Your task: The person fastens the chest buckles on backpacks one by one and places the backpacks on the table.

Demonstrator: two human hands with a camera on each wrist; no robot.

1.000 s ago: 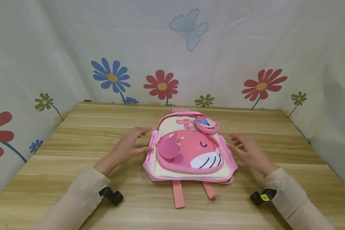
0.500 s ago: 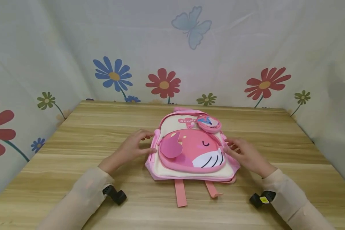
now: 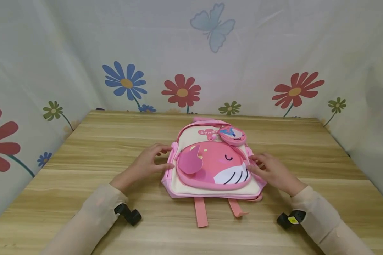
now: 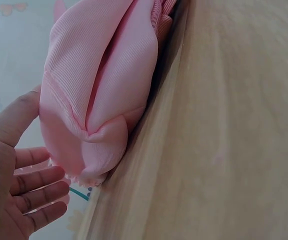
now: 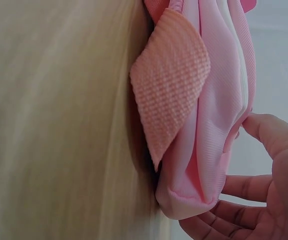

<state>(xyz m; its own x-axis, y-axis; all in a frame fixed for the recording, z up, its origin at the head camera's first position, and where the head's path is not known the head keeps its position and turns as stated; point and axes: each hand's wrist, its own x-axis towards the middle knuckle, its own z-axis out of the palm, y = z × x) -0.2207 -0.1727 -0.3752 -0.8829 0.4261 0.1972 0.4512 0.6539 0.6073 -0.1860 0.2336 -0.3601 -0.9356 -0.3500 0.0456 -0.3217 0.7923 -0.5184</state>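
Observation:
A pink and cream children's backpack (image 3: 189, 139) lies front side up on the table, its bottom towards me. Its front pocket (image 3: 215, 161) is a pink whale with a loose purple-pink fin (image 3: 190, 161), and a small round pouch (image 3: 232, 136) hangs near the top right. At the bag's left side is my left hand (image 3: 143, 165), thumb tip at the front edge and fingers spread beside the pink side pocket (image 4: 101, 75). My right hand (image 3: 276, 173) touches the right side, its thumb on the front edge and its bent fingers along the side panel (image 5: 214, 90).
Two salmon straps (image 3: 201, 212) stick out below the bag onto the wooden table (image 3: 83, 159). In the right wrist view a textured strap end (image 5: 171, 80) stands off the bag's side. A flower-printed curtain (image 3: 146, 32) closes off the back and both sides.
My right hand has moved in to the left, its thumb now over the bag's front edge. My left hand stays close to the left side. The view has shifted slightly.

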